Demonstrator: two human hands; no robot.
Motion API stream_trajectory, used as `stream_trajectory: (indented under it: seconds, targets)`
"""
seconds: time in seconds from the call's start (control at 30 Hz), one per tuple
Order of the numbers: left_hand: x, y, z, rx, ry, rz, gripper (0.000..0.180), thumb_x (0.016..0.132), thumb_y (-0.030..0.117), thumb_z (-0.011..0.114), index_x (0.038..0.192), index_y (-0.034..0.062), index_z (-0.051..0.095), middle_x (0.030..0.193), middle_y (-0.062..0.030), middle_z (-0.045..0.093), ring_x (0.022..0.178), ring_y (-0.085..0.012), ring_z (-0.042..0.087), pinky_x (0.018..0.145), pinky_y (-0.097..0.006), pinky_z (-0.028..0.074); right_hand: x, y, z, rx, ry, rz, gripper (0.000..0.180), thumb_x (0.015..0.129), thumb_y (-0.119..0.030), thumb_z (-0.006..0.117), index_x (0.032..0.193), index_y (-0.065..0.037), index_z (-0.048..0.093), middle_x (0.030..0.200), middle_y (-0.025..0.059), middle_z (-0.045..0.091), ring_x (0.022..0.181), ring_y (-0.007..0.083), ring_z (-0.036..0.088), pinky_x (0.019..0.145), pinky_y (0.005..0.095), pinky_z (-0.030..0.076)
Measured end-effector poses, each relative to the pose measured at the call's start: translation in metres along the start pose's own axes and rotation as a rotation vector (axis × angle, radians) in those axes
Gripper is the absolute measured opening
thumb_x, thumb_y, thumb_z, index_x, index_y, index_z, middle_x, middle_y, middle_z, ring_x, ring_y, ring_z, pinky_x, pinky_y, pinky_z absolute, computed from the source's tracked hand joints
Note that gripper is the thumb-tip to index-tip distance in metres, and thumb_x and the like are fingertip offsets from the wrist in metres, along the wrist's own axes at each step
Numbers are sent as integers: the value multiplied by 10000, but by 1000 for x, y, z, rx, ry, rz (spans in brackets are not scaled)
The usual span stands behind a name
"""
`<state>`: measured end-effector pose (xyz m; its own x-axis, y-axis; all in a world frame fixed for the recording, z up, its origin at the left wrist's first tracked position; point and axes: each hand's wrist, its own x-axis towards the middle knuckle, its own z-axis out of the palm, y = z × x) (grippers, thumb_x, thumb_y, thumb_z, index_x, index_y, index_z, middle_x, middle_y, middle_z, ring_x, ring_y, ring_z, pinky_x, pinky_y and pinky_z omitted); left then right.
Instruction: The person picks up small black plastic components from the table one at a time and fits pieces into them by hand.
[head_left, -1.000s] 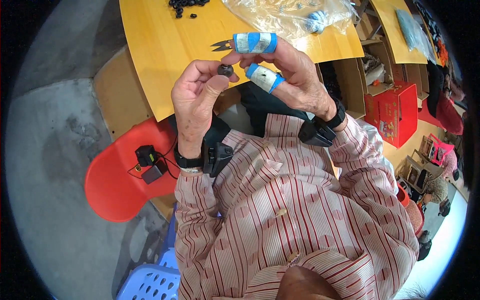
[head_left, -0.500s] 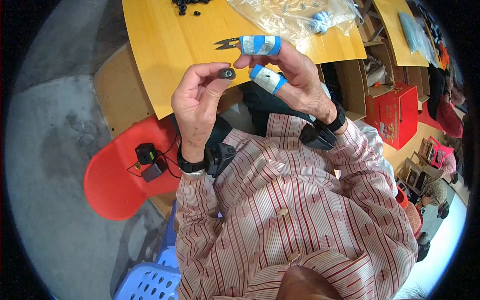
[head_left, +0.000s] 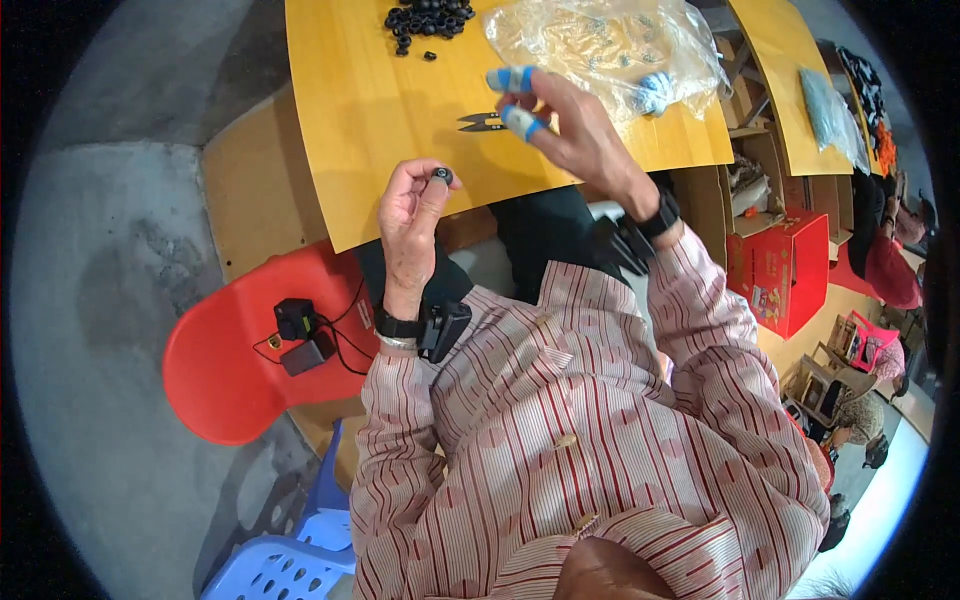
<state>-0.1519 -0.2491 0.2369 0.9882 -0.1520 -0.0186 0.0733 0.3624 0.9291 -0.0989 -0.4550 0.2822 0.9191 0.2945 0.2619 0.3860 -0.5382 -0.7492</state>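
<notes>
The left hand (head_left: 410,215) is raised, wrist bent, pinching a small black ring (head_left: 442,176) between thumb and fingertip. Beyond it the right hand (head_left: 570,130), fingers taped blue and spread loose, hovers empty over dark snips (head_left: 480,122) on the smooth yellow table (head_left: 360,110), beside a crinkled clear bag (head_left: 610,45).

Clear plastic bag (head_left: 610,45) on desk (head_left: 350,130), top centre, crumpled, w/ small parts inside. Red carton (head_left: 790,265) on floor right of desk, boxy, yellow print on side. Brown cardboard boxes (head_left: 745,180) just behind it, open.
</notes>
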Motion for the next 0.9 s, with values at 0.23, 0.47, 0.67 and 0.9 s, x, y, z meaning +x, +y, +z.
stream_trajectory:
  seconds: [0.23, 0.47, 0.67, 0.9]
  targets:
    - [14, -23, -6, 100, 76, -22, 116, 909, 89, 541, 1004, 23, 536, 864, -31, 590, 762, -69, 528, 679, -195, 424, 89, 40, 25, -397, 18, -223, 297, 765, -36, 566, 1059, -81, 571, 913, 106, 645, 842, 304, 605, 715, 366, 496]
    - [16, -25, -6, 103, 90, -35, 122, 906, 82, 543, 1008, 16, 533, 831, -39, 601, 728, -74, 529, 676, -203, 446, 110, 39, 58, -638, -86, -195, 290, 737, -63, 577, 1025, -80, 543, 955, 83, 599, 961, 277, 565, 769, 397, 494]
    - [16, -25, -7, 128, 85, -46, 128, 907, 88, 545, 1010, 15, 531, 830, -41, 605, 730, -77, 535, 678, -208, 449, 106, 47, 69, -620, -94, -217, 317, 738, -57, 574, 1053, -71, 552, 971, 96, 604, 949, 280, 576, 773, 382, 495]
    - [17, -12, 4, -42, 259, 24, 130, 915, 110, 540, 1006, 18, 527, 845, -59, 608, 725, -86, 540, 682, -217, 443, 53, -18, 25, 546, -135, 275, 329, 815, -160, 628, 1123, -59, 574, 971, 57, 636, 919, 168, 594, 793, 293, 479]
